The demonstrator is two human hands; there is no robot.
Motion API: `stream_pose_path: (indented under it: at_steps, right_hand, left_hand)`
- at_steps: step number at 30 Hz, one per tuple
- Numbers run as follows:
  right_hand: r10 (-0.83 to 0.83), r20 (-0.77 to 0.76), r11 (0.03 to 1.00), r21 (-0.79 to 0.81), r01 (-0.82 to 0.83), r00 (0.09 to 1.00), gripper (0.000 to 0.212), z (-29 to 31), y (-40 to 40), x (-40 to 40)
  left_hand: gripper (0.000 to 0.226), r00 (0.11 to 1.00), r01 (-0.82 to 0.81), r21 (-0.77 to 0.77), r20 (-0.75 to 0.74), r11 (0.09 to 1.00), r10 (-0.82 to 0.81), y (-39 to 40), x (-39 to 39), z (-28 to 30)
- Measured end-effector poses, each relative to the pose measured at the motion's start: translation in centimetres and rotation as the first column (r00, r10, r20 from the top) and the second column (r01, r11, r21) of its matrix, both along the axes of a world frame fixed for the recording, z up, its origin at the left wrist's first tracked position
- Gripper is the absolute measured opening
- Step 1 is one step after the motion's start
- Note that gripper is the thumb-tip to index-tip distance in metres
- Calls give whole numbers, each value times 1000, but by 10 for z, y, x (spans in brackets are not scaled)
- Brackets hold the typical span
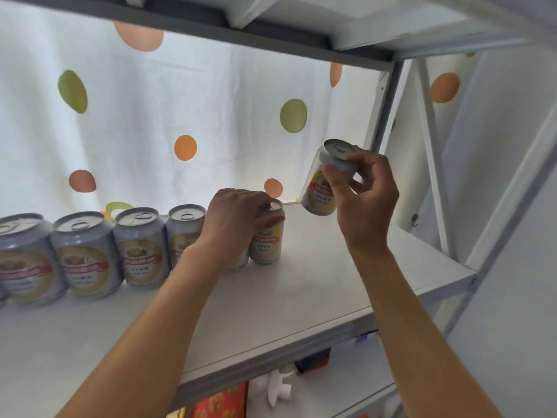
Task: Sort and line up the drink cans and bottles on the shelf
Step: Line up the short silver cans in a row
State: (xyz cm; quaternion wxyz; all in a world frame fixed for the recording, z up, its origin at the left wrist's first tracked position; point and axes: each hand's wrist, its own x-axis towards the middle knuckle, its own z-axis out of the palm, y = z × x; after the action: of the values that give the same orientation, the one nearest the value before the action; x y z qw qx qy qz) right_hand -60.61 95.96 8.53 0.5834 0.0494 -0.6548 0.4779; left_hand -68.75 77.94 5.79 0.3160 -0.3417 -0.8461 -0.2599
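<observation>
Several silver drink cans with yellow-and-red labels stand in a row along the back of the white shelf (316, 285); the leftmost full one (27, 260) is nearest me. My left hand (238, 218) rests on top of the cans at the row's right end, fingers curled over the last can (266, 245). My right hand (366, 194) holds another can (324, 182) of the same kind in the air, tilted, above the shelf's right part. No bottles are visible.
A white curtain with orange and green dots (187, 116) hangs behind the shelf. Another shelf board (271, 34) is close overhead. A white upright post (434, 164) stands at the right. Below the shelf edge are a red patterned package (223, 402) and white items.
</observation>
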Motion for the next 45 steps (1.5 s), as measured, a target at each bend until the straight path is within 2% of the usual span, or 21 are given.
stream_pose_path:
  at_steps: [12,20,25,31,41,45]
  right_hand:
    - [124,320,982,100,-163,939,29,-17,-2,-23]
    - [132,355,986,51,-160,926,29,-31,7,-29]
    - [160,387,983,25,-183,908,30,-39,9,-32]
    - [218,375,974,-26,-225,901,30,-54,9,-36]
    - [237,413,969,-37,-244,880,29,-69,16,-38]
    - [237,443,962,20,-274,864,27,-70,17,-37]
  left_hand:
    - [36,995,-88,5,-54,996,89,4,2,-7]
    - [35,990,-88,26,-110,996,91,4,6,-6]
    - [30,965,-164,-52,-216,985,149,11,14,-5]
    - [24,944,-225,-49,-260,973,205,17,17,-8]
    - [14,899,-332,-24,-313,943,308,33,19,-16]
    - [16,889,-338,3,-326,941,320,33,21,-17]
